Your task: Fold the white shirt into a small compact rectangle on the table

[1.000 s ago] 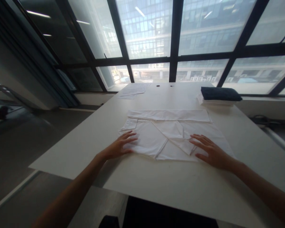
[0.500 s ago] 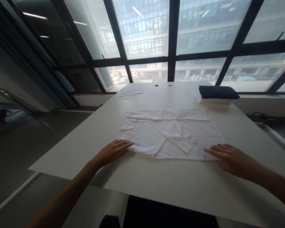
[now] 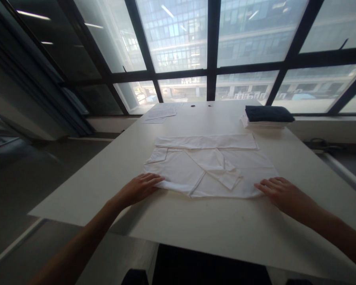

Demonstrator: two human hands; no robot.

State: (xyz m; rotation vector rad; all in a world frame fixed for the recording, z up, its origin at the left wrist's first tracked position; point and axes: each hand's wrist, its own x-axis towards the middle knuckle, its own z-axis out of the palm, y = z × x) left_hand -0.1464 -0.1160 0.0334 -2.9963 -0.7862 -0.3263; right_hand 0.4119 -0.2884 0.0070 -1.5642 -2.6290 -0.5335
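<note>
A white garment (image 3: 207, 166), partly folded with its sleeves laid across the middle, lies flat on the white table (image 3: 195, 221). My left hand (image 3: 139, 188) rests at the garment's near left corner, fingers stretched out and touching the hem. My right hand (image 3: 280, 192) lies flat at the near right corner, fingers extended onto the cloth's edge. Neither hand grips the fabric.
A stack of folded cloth with a dark navy piece on top (image 3: 267, 114) sits at the far right of the table. Loose papers (image 3: 161, 114) and two small dark discs (image 3: 192, 105) lie at the far edge. Big windows stand behind; floor drops off to the left.
Both hands slid back from on top of the garment towards me, to its near corners; the right hand also moved outward to the right.
</note>
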